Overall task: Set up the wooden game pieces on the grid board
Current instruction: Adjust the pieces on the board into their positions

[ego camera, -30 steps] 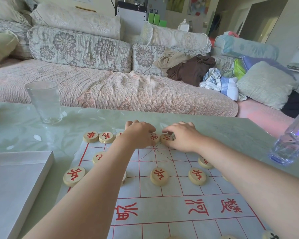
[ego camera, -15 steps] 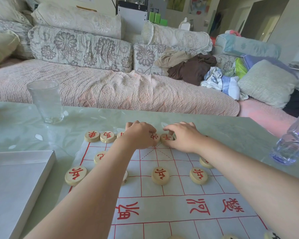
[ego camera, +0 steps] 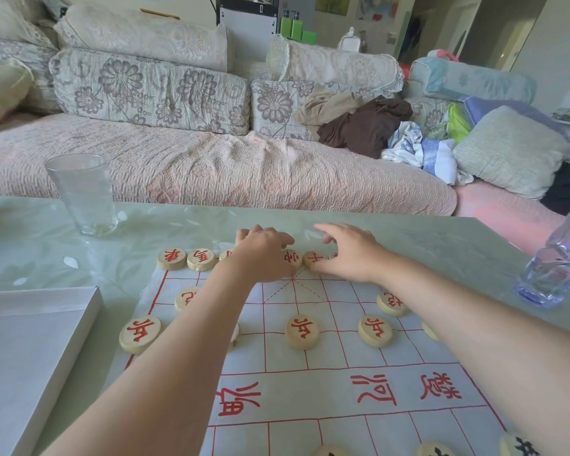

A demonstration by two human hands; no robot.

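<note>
Centre piece [ego camera: 293, 258] lies on the far row of the board [ego camera: 310, 383], just right of my left hand [ego camera: 264, 255]. Its fingers are curled; what they grip is hidden. Second piece [ego camera: 314, 259] touches the first, below my right hand [ego camera: 346, 255], fingers loosely spread, no pinch seen. Judgement: nudge each onto its line crossing with light fingertip pushes, wrists high over the soldiers [ego camera: 301, 330] behind the fingers.

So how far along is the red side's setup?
Done: the red soldier row and the two pieces behind it look placed; two back-row pieces sit far left. In hand: left hand and right hand over the middle back-row pieces. Remaining: back row's right half, none visible there, partly hidden by the right arm.
</note>
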